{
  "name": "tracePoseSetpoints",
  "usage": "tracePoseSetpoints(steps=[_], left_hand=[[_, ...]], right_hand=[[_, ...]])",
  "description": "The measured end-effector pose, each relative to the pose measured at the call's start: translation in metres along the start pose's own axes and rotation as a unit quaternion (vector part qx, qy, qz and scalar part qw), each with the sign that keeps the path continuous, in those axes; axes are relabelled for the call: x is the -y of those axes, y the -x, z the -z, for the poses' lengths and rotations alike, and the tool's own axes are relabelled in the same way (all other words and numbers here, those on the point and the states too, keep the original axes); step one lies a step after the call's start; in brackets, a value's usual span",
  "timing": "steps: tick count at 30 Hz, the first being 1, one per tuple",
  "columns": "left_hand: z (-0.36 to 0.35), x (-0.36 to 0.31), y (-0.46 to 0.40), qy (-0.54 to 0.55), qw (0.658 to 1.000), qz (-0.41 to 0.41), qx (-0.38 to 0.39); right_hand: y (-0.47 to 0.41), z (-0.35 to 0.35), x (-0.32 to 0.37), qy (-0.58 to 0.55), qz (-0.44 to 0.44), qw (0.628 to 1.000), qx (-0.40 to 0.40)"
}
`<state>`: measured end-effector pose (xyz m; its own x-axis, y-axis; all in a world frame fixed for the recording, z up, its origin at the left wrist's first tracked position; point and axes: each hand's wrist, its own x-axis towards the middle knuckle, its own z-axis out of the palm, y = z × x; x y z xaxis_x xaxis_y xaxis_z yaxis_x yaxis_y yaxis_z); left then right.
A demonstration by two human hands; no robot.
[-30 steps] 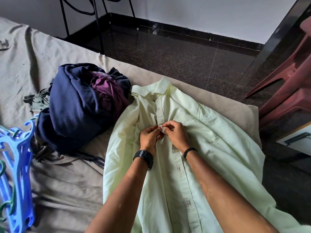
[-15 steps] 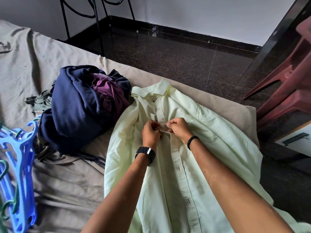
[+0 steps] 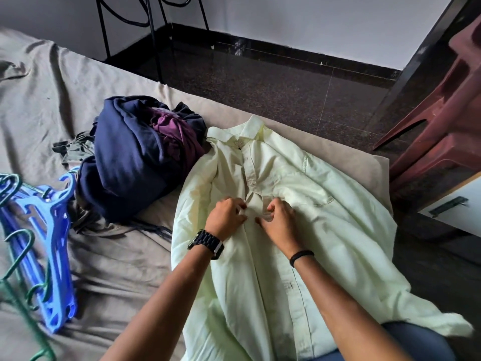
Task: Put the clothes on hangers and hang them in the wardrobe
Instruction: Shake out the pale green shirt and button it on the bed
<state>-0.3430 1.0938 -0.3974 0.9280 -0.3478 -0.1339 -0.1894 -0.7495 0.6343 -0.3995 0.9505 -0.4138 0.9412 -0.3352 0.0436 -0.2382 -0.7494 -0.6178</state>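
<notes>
Count: one shirt [image 3: 299,204], one heap of dark clothes [image 3: 135,168], one bundle of hangers [image 3: 44,246] whose number cannot be told, two hands.

Left of the shirt, at the near left edge of the bed [image 3: 52,95], lies the bundle of hangers: blue plastic ones stacked together, with green wire hooks tangled among them. Between the hangers and the shirt sits the heap of clothes, navy cloth wrapped round a purple piece, with a grey-green garment under its left side. The heap touches the shirt's left shoulder near the collar.

The shirt is pale yellow-green and lies flat, front up, on the right part of the bed. Its long axis runs from the collar at the far bed edge toward the person, with the tail draped over the person's lap. The button strip runs down the middle; one button above the hands is fastened.

The left hand [image 3: 227,214], with a black watch [image 3: 207,243] on the wrist, and the right hand [image 3: 279,217], with a black band [image 3: 302,256] on the wrist, meet on the button strip at chest height. The fingers of both are curled and pinch the cloth of the strip, one hand on each side.

Right of the shirt, off the bed, stand a reddish plastic chair [image 3: 447,100] and a white drawer front [image 3: 453,204] on the dark floor [image 3: 260,87].
</notes>
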Motion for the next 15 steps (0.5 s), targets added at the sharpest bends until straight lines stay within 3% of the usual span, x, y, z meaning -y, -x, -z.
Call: tracePoseSetpoints(steps=[3,11,15], left_hand=[[0.004,0.004,0.003,0.009,1.000,0.014,-0.004],[-0.001,-0.008,0.008,-0.041,0.997,0.060,0.003],[-0.008,-0.021,0.013,-0.052,0.998,0.023,-0.025]], right_hand=[[0.002,0.004,0.004,0.032,-0.026,0.999,0.003],[0.002,0.029,0.003,-0.124,-0.109,0.986,0.020],[0.004,0.029,0.004,-0.166,-0.107,0.980,0.012]])
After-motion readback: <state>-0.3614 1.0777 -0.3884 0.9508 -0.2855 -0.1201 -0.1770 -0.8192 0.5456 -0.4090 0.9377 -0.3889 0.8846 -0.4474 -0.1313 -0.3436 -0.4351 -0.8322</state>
